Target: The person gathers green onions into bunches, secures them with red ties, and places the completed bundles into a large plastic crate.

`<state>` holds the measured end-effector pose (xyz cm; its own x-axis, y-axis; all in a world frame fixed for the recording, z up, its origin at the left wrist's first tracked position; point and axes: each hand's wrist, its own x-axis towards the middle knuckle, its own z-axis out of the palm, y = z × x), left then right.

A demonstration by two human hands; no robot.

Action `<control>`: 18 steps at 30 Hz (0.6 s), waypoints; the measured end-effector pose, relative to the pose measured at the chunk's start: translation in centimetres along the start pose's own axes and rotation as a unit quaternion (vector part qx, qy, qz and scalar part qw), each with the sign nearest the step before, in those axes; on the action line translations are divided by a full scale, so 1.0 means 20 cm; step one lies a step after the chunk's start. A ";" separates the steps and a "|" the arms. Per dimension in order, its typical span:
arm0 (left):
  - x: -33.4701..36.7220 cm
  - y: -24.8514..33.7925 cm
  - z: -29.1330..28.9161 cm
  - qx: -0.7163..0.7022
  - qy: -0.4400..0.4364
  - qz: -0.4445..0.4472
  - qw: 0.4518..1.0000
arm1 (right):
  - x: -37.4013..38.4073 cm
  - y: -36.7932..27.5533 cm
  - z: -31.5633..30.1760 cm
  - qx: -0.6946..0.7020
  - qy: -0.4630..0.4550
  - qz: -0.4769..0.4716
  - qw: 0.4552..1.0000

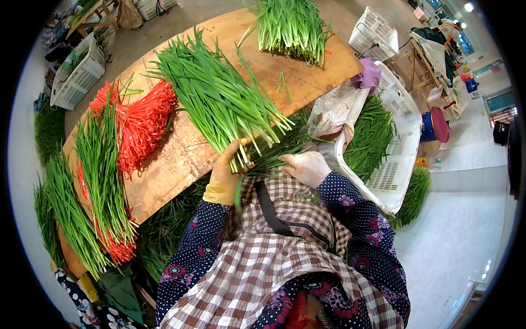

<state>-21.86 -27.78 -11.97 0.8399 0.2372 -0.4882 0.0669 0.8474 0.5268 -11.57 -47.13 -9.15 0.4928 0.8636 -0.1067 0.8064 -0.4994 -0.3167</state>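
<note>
My left hand [223,174], in a yellowish glove, closes round the pale cut ends of some garlic chives at the table's near edge. They belong to, or lie against, a broad pile of garlic chives [211,93] whose green tips point away to the far left. My right hand [308,166], in a whitish glove, is just right of those ends, above my lap. Its thumb points left, and loose chive leaves [268,163] run into its grip; the fingertips are mostly hidden. A checked apron [241,263] covers my lap.
On the wooden table [175,164] are red ties [143,123], chive bundles [101,170] at left and another chive pile [293,33] at the far side. A white plastic crate [402,129] with chives stands at my right. Loose leaves [164,230] lie below the table edge.
</note>
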 end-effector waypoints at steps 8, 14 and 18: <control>0.03 0.03 -0.03 -0.081 -0.068 -0.047 0.993 | 0.29 -0.16 0.15 0.041 0.062 0.066 0.995; 0.01 0.06 -0.02 0.041 0.032 -0.052 0.997 | 0.22 -0.19 0.07 0.208 0.102 0.114 0.966; 0.06 0.00 -0.01 0.055 0.046 -0.041 0.997 | 0.28 -0.14 0.07 0.002 0.101 0.142 0.985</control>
<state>-20.94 -27.38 -12.82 0.7764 0.2155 -0.5923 0.1969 0.8098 0.5527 -11.49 -40.82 -10.22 0.7535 0.6575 -0.0021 0.6257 -0.7181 -0.3047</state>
